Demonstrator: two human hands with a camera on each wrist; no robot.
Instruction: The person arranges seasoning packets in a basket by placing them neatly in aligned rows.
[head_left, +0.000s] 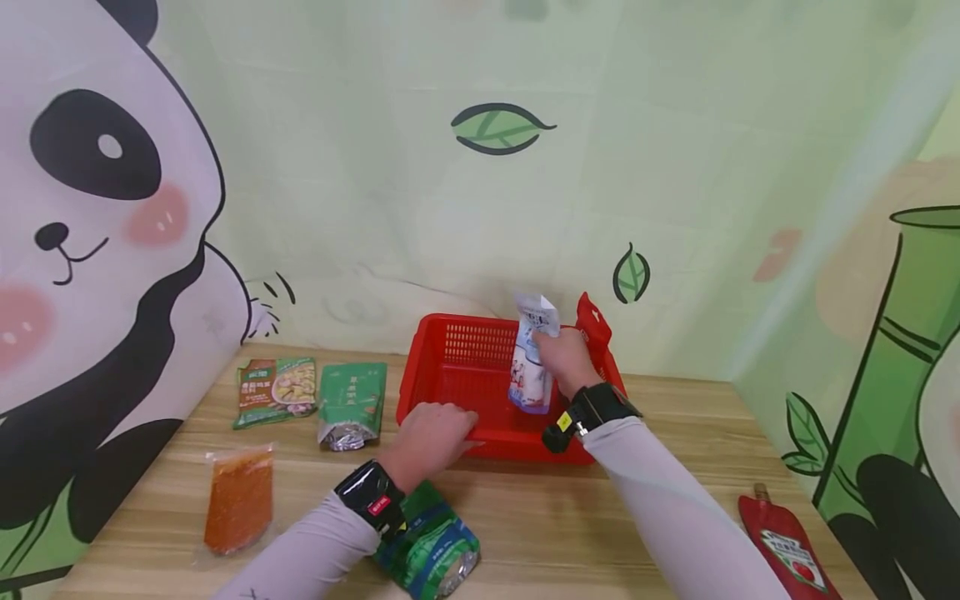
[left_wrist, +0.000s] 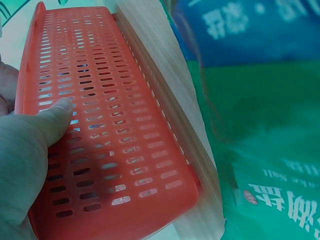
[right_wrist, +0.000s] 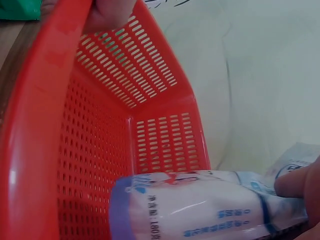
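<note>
My right hand (head_left: 567, 360) grips a white and pale-blue pouch (head_left: 527, 379) near its top. The pouch hangs upright over the inside of a red plastic basket (head_left: 517, 451), its purple bottom end lowest. In the right wrist view the pouch (right_wrist: 200, 205) lies across the basket's slotted walls. With my left hand (head_left: 433, 440) I hold the basket's near rim at its left part; the thumb (left_wrist: 57, 117) presses the outside of the slotted wall. A red packet (head_left: 592, 325) stands up at the basket's right end, partly hidden by the right hand.
A green and blue salt bag (head_left: 431, 546) lies under my left wrist. To the left are a green pouch (head_left: 352, 400), a food packet with a picture (head_left: 276, 390) and an orange-red clear packet (head_left: 240, 500). A red ketchup pouch (head_left: 787, 546) lies at right. A printed curtain (head_left: 360, 167) hangs behind.
</note>
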